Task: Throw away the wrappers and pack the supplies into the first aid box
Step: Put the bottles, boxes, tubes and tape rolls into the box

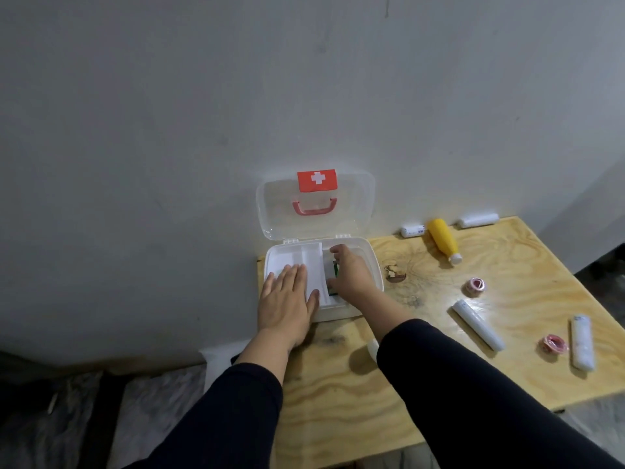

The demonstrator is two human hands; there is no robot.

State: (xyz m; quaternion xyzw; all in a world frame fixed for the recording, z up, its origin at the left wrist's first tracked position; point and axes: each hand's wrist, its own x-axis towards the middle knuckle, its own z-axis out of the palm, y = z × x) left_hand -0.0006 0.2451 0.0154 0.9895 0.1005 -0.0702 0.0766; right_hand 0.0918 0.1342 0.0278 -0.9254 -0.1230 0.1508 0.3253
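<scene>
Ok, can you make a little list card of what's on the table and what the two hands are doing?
box: first aid box, lid up against the wall
left hand: left hand flat on the box's white tray
right hand: right hand inside the box on a green item
bottle: yellow bottle lying down
tape: two pink tape rolls
bandages: white rolls loose on the wooden table

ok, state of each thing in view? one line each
first aid box: lid open, leaning on wall
left hand: flat on the box tray, open
right hand: inside box, grip closed on a green item
yellow bottle: lying down, capped
two tape rolls: lying on table, unpacked
bandage rolls: lying on table, unpacked
</scene>
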